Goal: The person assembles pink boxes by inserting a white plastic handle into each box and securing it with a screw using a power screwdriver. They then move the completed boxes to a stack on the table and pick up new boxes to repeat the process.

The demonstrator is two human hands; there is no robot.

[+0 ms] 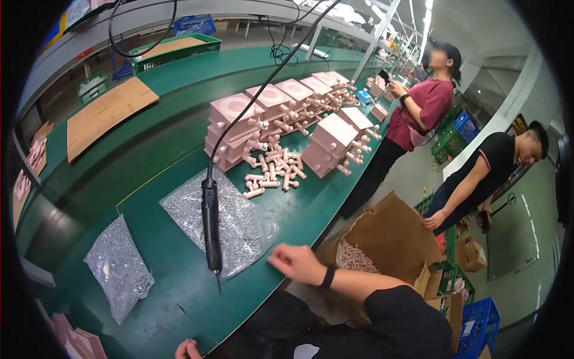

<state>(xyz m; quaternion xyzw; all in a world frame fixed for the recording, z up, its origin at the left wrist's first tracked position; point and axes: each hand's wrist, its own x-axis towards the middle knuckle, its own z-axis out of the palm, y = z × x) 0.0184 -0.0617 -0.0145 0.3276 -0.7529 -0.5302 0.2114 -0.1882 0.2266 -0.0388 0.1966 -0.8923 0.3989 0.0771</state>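
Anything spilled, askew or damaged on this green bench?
No plain damage shows. Only the pink pegs stand out: they lie in a loose jumble beside neatly stacked pink blocks, though that needn't be a spill.
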